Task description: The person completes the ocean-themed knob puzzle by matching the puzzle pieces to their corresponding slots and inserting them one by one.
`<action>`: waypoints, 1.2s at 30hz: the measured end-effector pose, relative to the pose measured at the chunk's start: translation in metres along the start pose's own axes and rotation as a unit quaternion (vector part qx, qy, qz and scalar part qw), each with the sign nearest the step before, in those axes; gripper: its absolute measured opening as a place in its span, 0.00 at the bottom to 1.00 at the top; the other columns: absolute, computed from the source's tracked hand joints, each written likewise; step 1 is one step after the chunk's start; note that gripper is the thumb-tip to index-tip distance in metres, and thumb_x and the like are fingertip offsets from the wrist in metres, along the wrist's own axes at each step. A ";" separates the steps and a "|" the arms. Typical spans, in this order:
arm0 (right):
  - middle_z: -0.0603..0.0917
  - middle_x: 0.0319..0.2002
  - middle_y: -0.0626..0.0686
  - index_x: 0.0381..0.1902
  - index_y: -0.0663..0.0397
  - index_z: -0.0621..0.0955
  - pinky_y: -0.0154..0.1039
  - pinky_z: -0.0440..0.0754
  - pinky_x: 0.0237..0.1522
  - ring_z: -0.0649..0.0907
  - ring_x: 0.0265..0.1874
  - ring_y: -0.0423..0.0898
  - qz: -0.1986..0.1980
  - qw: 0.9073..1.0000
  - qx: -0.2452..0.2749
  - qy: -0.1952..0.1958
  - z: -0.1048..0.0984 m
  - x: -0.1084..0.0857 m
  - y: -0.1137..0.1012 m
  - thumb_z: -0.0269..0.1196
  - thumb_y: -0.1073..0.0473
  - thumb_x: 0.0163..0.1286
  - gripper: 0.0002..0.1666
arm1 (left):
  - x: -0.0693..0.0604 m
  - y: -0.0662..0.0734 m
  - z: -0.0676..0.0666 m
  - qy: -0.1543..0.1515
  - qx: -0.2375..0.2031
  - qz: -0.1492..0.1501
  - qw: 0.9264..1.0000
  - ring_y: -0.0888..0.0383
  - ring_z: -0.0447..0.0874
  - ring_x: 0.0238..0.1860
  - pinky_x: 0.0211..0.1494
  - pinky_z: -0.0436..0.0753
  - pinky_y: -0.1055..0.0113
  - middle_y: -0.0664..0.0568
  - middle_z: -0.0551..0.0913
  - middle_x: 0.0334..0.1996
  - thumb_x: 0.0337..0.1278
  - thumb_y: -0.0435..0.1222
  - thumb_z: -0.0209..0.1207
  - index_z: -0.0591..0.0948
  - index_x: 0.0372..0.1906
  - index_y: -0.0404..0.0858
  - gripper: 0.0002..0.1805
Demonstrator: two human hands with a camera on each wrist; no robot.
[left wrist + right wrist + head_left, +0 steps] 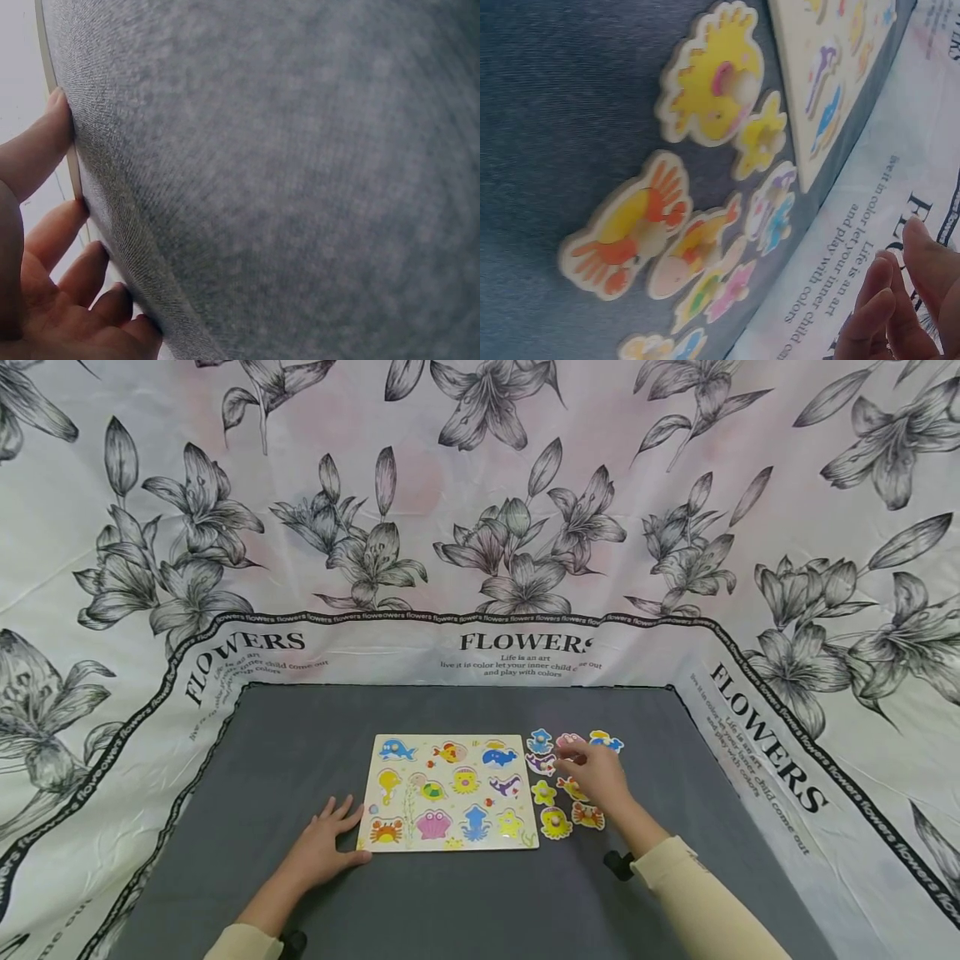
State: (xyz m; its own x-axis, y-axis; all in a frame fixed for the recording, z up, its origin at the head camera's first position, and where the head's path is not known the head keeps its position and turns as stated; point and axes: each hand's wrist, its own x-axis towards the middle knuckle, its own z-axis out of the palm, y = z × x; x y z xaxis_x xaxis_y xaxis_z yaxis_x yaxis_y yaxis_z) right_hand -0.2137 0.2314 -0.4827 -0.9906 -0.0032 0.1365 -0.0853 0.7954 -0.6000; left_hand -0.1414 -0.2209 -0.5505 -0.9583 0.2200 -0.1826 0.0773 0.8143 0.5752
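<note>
- Cream sleeves (705,893) cover my forearms at the near side, both reaching forward over the grey table (315,735).
- My left hand (322,843) lies at the left edge of the pale board (450,802), its fingers spread wide and their tips touching the edge.
- My right hand (596,772) is raised over the loose pieces, its fingers and thumb drawn close with a narrow gap; I see nothing held between them.
- Flat on the middle of the table, the board shows coloured sea animals, with a crab picture near its lower left corner and a blue whale near its upper right.
- Just beside the board's right edge lie the loose pieces: a blue octopus (539,742), a purple piece (541,764), a yellow star (543,792) and a round yellow piece (556,823).
- Farther right are an orange crab (626,225), an orange-and-yellow fish (694,247) and a pink piece (731,289), with pale knobs on top.
- Beyond the table hangs a white cloth (408,527) printed with grey lilies and the word FLOWERS.
</note>
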 end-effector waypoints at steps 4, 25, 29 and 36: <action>0.90 0.40 0.53 0.46 0.56 0.89 0.36 0.82 0.32 0.85 0.33 0.47 0.003 1.000 0.013 -0.001 -0.001 -0.003 0.006 0.71 0.56 0.66 0.13 | 0.000 0.001 -0.001 0.000 0.006 -0.002 1.000 0.31 0.46 0.78 0.74 0.53 0.29 0.35 0.60 0.77 0.45 0.55 0.75 0.70 0.74 0.37 0.51; 0.90 0.43 0.56 0.51 0.55 0.88 0.42 0.84 0.33 0.87 0.36 0.49 0.050 0.999 -0.014 -0.015 0.009 -0.017 0.042 0.71 0.54 0.66 0.18 | -0.001 -0.002 0.002 0.008 0.012 0.005 1.000 0.31 0.46 0.79 0.75 0.53 0.30 0.35 0.59 0.77 0.47 0.54 0.75 0.69 0.74 0.37 0.50; 0.90 0.43 0.56 0.51 0.56 0.88 0.42 0.83 0.34 0.87 0.37 0.49 0.051 0.998 -0.022 -0.018 0.011 -0.016 0.049 0.71 0.54 0.66 0.18 | -0.001 -0.003 0.002 0.009 0.011 0.006 1.000 0.31 0.46 0.79 0.74 0.54 0.30 0.35 0.59 0.77 0.47 0.54 0.74 0.69 0.74 0.37 0.50; 0.90 0.42 0.55 0.51 0.56 0.88 0.39 0.82 0.32 0.86 0.34 0.46 0.060 0.998 -0.012 -0.034 0.015 -0.017 0.058 0.71 0.55 0.67 0.17 | 0.000 -0.003 0.002 0.007 0.011 0.001 1.000 0.32 0.46 0.79 0.74 0.54 0.30 0.36 0.59 0.77 0.46 0.55 0.74 0.69 0.74 0.38 0.50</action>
State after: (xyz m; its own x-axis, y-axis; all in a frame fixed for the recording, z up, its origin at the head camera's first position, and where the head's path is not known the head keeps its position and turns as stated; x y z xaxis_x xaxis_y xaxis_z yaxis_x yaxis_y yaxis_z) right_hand -0.2038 0.2686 -0.5311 -0.9986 0.0522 0.0109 0.0358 0.8067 -0.5899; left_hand -0.1405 -0.2220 -0.5537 -0.9619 0.2137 -0.1705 0.0846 0.8257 0.5577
